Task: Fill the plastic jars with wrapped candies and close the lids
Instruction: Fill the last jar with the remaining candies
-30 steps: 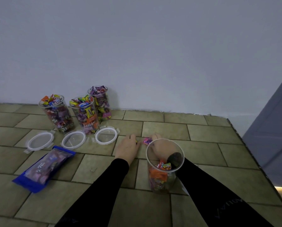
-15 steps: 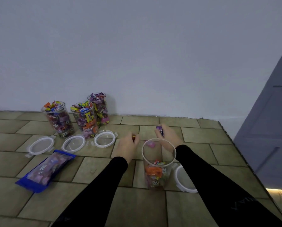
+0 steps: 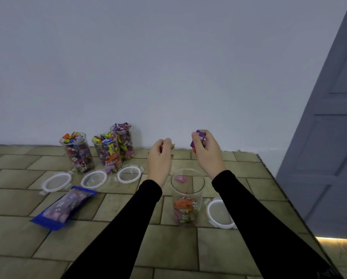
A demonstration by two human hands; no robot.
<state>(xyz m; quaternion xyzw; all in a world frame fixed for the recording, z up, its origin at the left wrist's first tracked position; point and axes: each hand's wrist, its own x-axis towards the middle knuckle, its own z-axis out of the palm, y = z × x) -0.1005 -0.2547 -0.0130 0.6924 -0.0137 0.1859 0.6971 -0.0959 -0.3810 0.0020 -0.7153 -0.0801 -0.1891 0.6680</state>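
Observation:
A clear plastic jar [image 3: 187, 198] stands between my forearms, partly filled with wrapped candies. A pink candy [image 3: 181, 179] shows through its upper wall; I cannot tell whether it is inside or behind. My left hand [image 3: 160, 158] is raised beyond the jar and pinches small wrapped candies [image 3: 171, 146]. My right hand [image 3: 206, 152] is raised to the jar's right and grips purple and red wrapped candies [image 3: 199, 136]. Its white lid [image 3: 221, 215] lies to the right of the jar. Three full open jars [image 3: 78, 155] [image 3: 108, 153] [image 3: 123, 140] stand by the wall.
Three white lids [image 3: 56, 182] [image 3: 94, 179] [image 3: 129, 174] lie in a row in front of the full jars. A blue candy bag [image 3: 64, 207] lies at the left. The tiled surface [image 3: 249, 178] ends at the right, with a grey door [image 3: 329, 137] beyond.
Both hands have lifted off the tiles with candies and risen above the jar. The view has tilted, so everything sits lower in the frame.

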